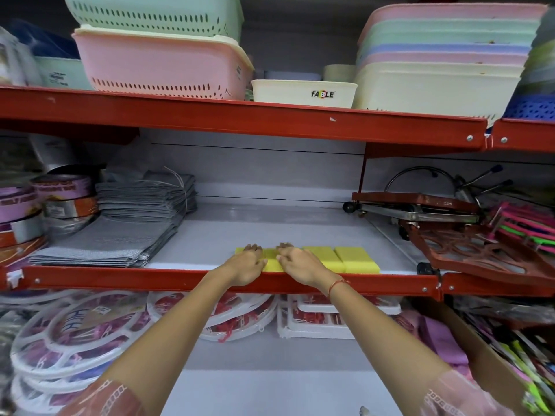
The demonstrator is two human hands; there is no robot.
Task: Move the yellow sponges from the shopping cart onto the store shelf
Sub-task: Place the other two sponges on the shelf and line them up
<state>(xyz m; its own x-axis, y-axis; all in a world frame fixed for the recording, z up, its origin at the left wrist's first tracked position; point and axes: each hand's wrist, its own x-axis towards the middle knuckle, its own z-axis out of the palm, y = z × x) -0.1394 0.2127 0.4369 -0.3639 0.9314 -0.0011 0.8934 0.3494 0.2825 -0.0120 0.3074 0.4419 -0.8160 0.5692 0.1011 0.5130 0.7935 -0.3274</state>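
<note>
Row of rectangular yellow foam sponges (342, 259) along front edge of white shelf w/ red metal lip (300, 232). Left hand (247, 264) & right hand (295, 261) flat on leftmost sponges, palms down, pressing, not clenched. Above: stacked pastel plastic baskets (162, 64), contents unseen.

pink basket (162, 63), grey cloths (141, 202), tape rolls (60, 187)

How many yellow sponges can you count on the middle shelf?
At least 4, in a row along the front edge: two uncovered at right, one between the hands, one under the left hand. The hands may hide more.
</note>
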